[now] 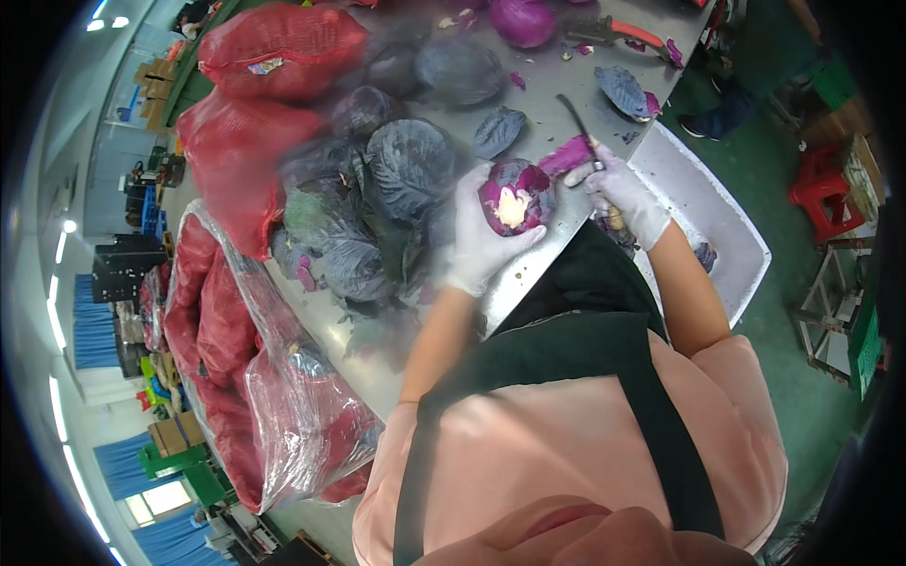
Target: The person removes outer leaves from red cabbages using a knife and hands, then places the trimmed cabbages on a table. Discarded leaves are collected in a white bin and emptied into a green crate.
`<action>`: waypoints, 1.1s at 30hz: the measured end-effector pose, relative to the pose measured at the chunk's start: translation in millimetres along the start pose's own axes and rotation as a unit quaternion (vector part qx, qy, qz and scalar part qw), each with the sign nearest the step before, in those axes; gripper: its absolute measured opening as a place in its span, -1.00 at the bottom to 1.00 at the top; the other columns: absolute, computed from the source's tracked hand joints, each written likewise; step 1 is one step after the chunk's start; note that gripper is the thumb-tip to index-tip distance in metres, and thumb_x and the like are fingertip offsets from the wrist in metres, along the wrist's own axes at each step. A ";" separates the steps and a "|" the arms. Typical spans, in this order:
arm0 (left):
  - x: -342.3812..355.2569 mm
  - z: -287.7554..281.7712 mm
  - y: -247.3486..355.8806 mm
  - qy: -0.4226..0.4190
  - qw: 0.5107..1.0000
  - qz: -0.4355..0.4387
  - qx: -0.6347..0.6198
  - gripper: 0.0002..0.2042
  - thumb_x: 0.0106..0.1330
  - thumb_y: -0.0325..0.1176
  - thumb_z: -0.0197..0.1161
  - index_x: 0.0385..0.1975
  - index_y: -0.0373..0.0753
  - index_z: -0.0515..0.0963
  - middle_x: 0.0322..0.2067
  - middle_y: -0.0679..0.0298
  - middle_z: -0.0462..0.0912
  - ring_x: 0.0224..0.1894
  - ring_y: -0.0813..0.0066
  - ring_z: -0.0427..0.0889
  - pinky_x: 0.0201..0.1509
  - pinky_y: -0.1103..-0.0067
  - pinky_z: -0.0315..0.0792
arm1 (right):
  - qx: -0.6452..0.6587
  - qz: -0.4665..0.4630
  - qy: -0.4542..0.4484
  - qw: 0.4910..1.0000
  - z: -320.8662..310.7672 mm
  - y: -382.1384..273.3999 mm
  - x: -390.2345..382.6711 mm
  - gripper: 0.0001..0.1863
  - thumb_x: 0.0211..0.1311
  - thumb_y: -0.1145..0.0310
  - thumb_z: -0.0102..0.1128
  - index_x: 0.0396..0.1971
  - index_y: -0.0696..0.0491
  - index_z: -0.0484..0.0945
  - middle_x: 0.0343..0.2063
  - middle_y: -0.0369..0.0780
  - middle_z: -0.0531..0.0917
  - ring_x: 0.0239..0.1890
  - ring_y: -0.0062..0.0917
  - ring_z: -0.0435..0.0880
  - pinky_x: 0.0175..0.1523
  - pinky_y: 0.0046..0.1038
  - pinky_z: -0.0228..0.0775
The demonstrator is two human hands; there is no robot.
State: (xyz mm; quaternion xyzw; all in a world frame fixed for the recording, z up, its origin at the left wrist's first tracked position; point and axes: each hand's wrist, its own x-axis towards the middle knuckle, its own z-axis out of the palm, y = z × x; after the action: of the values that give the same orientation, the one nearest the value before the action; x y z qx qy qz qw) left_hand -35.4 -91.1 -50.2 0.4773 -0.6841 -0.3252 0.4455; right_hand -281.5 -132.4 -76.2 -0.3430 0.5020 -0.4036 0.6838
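My left hand, in a white glove, is closed round a red cabbage at the table's near edge. Its pale cut stem end shows, ringed by torn purple leaf. Also gloved, my right hand grips a knife with a thin dark blade that points up and away. A purple leaf piece lies between the blade and the cabbage; whether my fingers pinch it I cannot tell. Left of my left hand, several whole cabbages with dark outer leaves are heaped on the metal table.
Red mesh sacks stand on the table's left, with more under clear plastic below. A white tub with leaf scraps sits beneath my right forearm. A red-handled knife lies at the far edge. A red stool stands right.
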 end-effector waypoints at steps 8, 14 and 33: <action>-4.5 -12.2 1.8 -0.082 0.987 -0.023 -0.134 0.09 -0.31 -0.23 0.73 0.31 -0.36 0.20 0.25 0.02 0.31 0.34 0.20 0.34 0.47 0.36 0.18 | -0.166 -0.116 0.257 0.945 -99.3 -20.5 -66.6 -0.39 0.17 0.64 -0.03 0.25 -0.12 0.44 -0.41 -0.33 0.59 -0.66 -0.72 0.39 -0.62 -0.61 0.26; -2.7 -15.4 16.7 -0.121 0.992 0.029 -0.008 0.04 -0.21 -0.21 0.69 0.31 -0.37 0.18 0.26 0.00 0.29 0.35 0.19 0.30 0.45 0.36 0.19 | -0.277 0.004 0.037 0.960 16.4 -42.4 -79.9 -0.35 0.36 0.23 0.24 0.43 -0.23 0.28 -0.41 -0.27 0.59 -0.36 -0.61 0.56 -0.10 -0.44 0.52; 10.6 6.5 25.1 -0.167 0.976 0.080 0.117 -0.07 -0.15 -0.22 0.61 0.34 -0.23 0.34 0.32 -0.08 0.26 0.40 -0.07 0.23 0.45 0.21 0.17 | -0.498 -0.350 -0.038 0.793 18.3 -24.8 -62.2 -0.44 0.25 0.08 0.31 0.19 0.03 0.51 -0.06 -0.11 0.71 -0.08 -0.23 0.72 0.02 -0.34 0.59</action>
State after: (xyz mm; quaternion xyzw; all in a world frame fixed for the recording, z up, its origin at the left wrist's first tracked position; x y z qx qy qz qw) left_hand -52.1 -92.6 -27.7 0.4086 -0.8184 -0.2808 0.2905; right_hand -279.6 -86.3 -24.3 -0.8034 0.4527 -0.2958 0.2493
